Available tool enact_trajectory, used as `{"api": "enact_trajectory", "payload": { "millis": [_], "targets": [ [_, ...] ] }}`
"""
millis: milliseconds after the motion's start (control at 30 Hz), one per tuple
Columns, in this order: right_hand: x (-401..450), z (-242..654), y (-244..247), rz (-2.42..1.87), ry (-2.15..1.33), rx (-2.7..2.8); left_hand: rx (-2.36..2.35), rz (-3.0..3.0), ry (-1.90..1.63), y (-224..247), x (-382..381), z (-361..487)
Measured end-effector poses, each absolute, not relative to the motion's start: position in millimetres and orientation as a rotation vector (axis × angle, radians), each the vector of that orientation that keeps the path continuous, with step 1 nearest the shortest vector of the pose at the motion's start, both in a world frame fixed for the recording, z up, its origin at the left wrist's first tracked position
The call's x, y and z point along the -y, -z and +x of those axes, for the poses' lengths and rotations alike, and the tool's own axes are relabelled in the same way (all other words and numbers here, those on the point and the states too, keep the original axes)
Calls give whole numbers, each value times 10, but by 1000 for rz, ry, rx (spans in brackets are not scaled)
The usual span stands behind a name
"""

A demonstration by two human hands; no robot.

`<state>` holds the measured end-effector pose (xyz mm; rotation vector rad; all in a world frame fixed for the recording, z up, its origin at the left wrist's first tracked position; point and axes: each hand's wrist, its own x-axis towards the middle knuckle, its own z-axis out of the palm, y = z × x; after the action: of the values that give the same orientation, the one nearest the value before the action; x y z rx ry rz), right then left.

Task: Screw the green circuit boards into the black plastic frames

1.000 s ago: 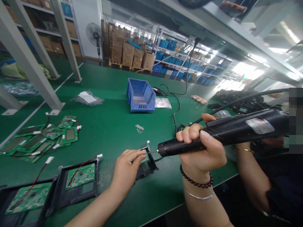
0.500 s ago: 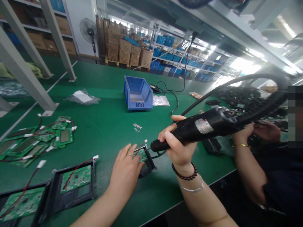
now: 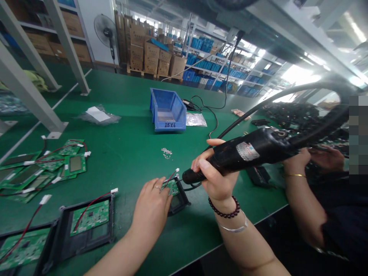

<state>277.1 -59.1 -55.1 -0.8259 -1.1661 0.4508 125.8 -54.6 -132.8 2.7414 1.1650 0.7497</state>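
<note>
My right hand [image 3: 217,178] is wrapped round a black electric screwdriver [image 3: 238,155], tilted so its tip points down and left. The tip meets the top corner of a small black plastic housing [image 3: 184,197]. Inside that housing sits a green circuit board [image 3: 173,188] with a red wire and white plug. My left hand [image 3: 153,199] grips the housing's left side, its fingers over the board and covering part of it. Small loose screws [image 3: 166,152] lie in a pile beyond my hands.
A blue bin [image 3: 169,124] marked 25X6 stands behind the screws. At left lie two more housings with boards [image 3: 92,218] and a heap of display boards [image 3: 37,172]. Plastic bags [image 3: 99,115] rest further back. A co-worker's hands [image 3: 299,161] are at right, by many black parts.
The view has shifted slightly. Both hands, the screwdriver and the housing keep nearly the same positions relative to one another.
</note>
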Motion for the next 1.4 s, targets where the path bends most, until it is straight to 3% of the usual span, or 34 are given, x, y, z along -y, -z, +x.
{"api": "enact_trajectory", "payload": {
  "millis": [1400],
  "targets": [
    [666, 2741, 538, -762, -498, 1208, -1172, 2815, -829, 1303, 565, 1273]
  ]
}}
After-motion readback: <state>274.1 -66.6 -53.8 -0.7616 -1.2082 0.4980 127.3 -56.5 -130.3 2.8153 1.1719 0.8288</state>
